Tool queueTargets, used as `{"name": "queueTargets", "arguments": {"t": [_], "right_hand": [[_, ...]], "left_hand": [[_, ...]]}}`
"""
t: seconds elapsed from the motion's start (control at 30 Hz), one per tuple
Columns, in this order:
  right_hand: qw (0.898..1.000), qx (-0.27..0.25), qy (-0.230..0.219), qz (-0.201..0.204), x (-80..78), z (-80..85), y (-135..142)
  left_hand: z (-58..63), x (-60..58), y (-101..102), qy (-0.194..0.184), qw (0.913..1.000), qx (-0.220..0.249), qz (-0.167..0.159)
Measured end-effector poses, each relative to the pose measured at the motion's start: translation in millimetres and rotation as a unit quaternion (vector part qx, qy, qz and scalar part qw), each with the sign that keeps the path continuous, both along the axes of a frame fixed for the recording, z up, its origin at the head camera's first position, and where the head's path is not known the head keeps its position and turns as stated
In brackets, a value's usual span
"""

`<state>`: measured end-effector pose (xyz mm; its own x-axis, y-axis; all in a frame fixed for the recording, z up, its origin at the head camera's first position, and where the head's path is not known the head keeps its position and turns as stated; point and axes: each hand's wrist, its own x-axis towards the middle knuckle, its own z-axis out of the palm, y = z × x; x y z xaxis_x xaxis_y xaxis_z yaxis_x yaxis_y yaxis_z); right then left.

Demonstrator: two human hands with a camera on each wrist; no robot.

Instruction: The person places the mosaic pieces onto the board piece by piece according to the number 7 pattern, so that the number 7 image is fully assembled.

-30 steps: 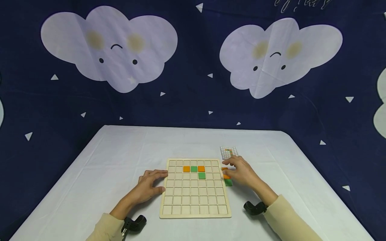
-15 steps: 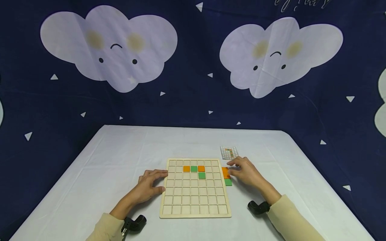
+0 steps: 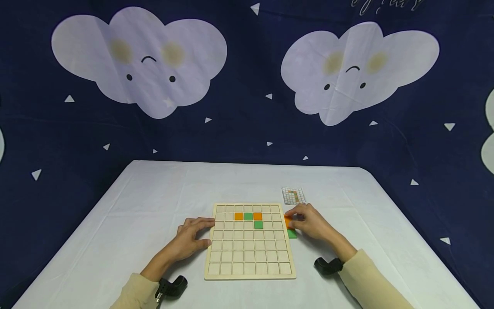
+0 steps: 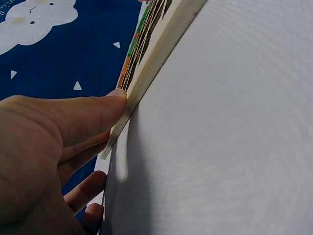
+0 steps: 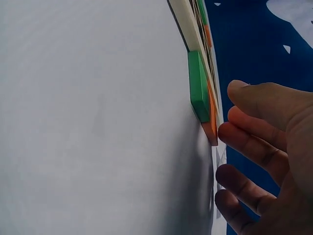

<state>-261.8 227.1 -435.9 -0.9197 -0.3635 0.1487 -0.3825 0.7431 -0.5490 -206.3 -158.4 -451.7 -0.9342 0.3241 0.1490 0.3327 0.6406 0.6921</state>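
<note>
My left hand [image 3: 190, 237] rests along the left edge of a pale wooden grid board [image 3: 248, 245], its thumb touching the rim in the left wrist view. In the board's cells lie orange tiles [image 3: 239, 216] and green tiles [image 3: 258, 225], three in one row and one below. Beside the right edge, my right hand [image 3: 311, 223] is at the loose orange pieces [image 3: 287, 221], partly covering them. The right wrist view shows its thumb and fingers spread apart, with no piece plainly between them. A loose green tile [image 5: 198, 88] lies against the board in front of the orange.
A small card [image 3: 292, 195] printed with a coloured grid lies beyond the right hand. The white-covered table [image 3: 154, 184] backs onto a dark blue cloth [image 3: 247, 141] with clouds and triangles. Each wrist wears a black device [image 3: 327, 266].
My right hand draws back to the right from the orange pieces, then returns left over them. The left hand, the board and its placed tiles stay put.
</note>
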Motion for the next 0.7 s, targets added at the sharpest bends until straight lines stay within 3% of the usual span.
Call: {"name": "queueTargets", "arguments": {"t": [0.7], "right_hand": [[0.999,0.012,0.013,-0.042,-12.0,0.1,2]], "left_hand": [[-0.6,0.2,0,0.003,1.0000,-0.003,0.003]]}}
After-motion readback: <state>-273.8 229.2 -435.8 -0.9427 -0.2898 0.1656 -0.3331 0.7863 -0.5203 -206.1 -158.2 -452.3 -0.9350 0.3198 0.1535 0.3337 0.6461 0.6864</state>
